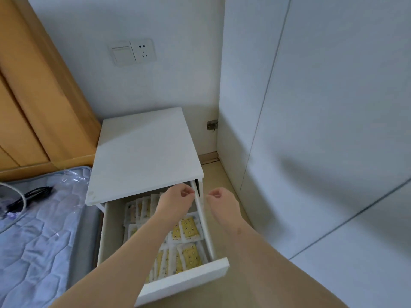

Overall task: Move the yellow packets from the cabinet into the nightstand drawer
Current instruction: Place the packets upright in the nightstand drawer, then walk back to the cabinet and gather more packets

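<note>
the yellow packets [189,226] are down in the open drawer [184,278] of the white nightstand [144,156], lower middle of the frame. there are rows of them: some stand on edge toward the back, some lie flat on the right side, and more are packed along the front wall. the left side of the drawer shows bare bottom.

the left hand [175,197] is over the back of the drawer, just under the nightstand's top, with its fingers [188,194] curled in and nothing showing in them. the right hand [222,200] is just outside the drawer's right wall, above the floor [222,174]. its fingers [214,194] are curled in too, and no packet is seen there. the two hands are near each other, with the drawer wall between them.

on the right of the frame, the white cabinet [333,130] shows flat doors and a metal hinge [212,125] on its near edge. on the wall at upper centre are a switch [121,54] and socket [143,51]. at lower left is a quilted mattress [40,230] with a black cable [29,196] on it, and a wooden headboard [33,96] stands above it.
</note>
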`<state>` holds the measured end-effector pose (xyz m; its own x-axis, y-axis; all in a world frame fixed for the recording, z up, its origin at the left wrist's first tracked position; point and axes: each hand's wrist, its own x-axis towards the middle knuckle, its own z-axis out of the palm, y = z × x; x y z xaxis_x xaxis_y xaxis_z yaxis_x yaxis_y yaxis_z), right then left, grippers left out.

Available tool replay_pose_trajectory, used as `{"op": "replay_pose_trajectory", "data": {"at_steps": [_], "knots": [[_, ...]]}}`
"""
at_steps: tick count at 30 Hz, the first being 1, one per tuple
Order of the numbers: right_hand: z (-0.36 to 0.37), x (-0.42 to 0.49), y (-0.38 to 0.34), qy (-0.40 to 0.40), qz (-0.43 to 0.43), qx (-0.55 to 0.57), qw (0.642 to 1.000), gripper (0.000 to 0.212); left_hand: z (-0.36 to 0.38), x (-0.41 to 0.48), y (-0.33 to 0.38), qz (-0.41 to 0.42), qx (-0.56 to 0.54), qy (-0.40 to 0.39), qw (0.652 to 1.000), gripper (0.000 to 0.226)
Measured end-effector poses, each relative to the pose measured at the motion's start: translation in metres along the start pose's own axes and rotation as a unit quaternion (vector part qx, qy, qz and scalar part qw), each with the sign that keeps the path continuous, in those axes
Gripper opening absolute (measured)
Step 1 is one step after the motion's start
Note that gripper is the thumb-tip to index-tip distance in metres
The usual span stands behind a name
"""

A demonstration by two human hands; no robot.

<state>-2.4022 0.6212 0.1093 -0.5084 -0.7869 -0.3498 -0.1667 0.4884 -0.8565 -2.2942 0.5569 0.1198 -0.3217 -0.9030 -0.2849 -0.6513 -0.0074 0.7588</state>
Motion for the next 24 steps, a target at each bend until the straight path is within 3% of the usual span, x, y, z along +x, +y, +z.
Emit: {"op": "replay_pose_trajectory", "data": {"at_steps": [5,10,17,24], "knots": [[-0.044,-0.092,-0.006,0.096,0.101,0.084,0.987,0.021,0.011,-0.068,0.061,0.047,0.027,-0.092,0.994,0.010],[-0.097,-0.196,0.050,0.251,0.207,0.185,0.927,0.010,0.071,-0.158,0.097,0.107,0.055,-0.235,0.965,0.010],[-0.168,-0.380,0.142,0.438,0.259,0.342,0.790,0.009,0.176,-0.339,0.127,0.201,0.125,-0.415,0.878,0.012],[-0.216,-0.597,0.235,0.594,0.263,0.419,0.634,0.011,0.276,-0.576,0.124,0.304,0.185,-0.567,0.743,0.012]]}}
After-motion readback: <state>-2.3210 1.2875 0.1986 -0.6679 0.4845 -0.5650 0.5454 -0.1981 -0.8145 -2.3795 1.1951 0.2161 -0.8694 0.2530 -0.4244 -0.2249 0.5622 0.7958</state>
